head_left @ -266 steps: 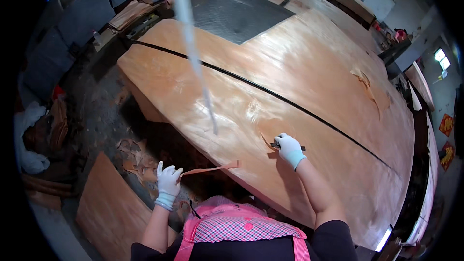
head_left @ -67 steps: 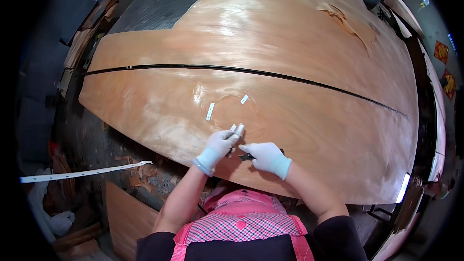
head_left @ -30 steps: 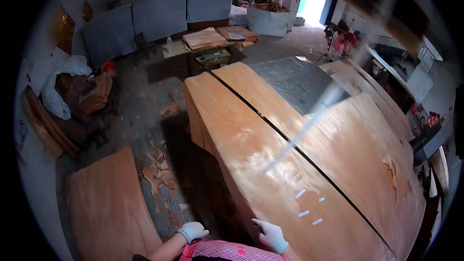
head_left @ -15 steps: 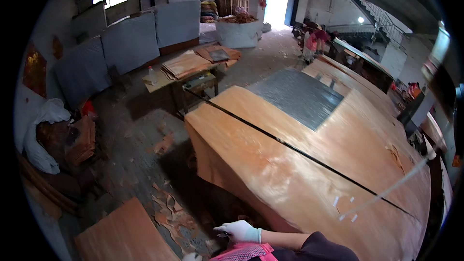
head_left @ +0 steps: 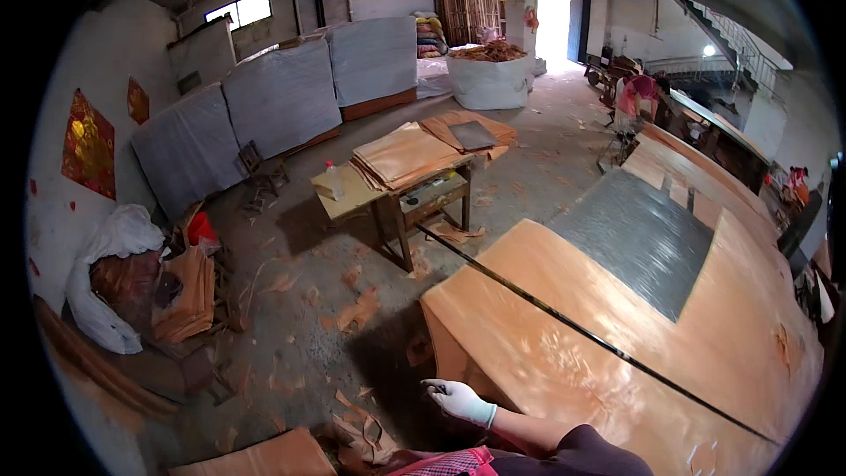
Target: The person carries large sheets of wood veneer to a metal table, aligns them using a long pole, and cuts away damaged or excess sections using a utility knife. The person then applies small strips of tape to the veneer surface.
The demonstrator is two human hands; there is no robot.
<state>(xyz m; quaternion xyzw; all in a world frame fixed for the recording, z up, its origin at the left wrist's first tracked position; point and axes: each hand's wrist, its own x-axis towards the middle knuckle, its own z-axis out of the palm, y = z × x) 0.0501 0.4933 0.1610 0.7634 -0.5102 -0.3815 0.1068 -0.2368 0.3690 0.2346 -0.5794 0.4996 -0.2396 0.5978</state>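
Note:
My right hand [head_left: 460,401], in a white glove with a bare forearm behind it, is low in the middle of the view. Its fingers are curled closed. A small dark bit shows at the fingertips, too little to name. Beside the hand stands a wide stack of thin tan sheets [head_left: 520,300], like wood veneer, with the hand just off its near left corner. A long dark strip [head_left: 564,317] lies slantwise across the stack, and a shiny grey sheet [head_left: 639,234] rests farther back on it. My left hand is out of view. At the bottom edge lies another tan sheet [head_left: 264,458].
A small wooden table [head_left: 388,203] with folded tan sheets stands ahead. Scraps [head_left: 357,310] litter the floor. At left are a white sack [head_left: 110,247] and a red bucket [head_left: 201,227]. Covered stacks [head_left: 282,88] line the wall. A person [head_left: 641,92] bends at the far right.
The view has swung left, so the room sits farther right and lower. My left hand, partly visible at the bottom edge before, has left the picture. My right hand stays closed near the stack.

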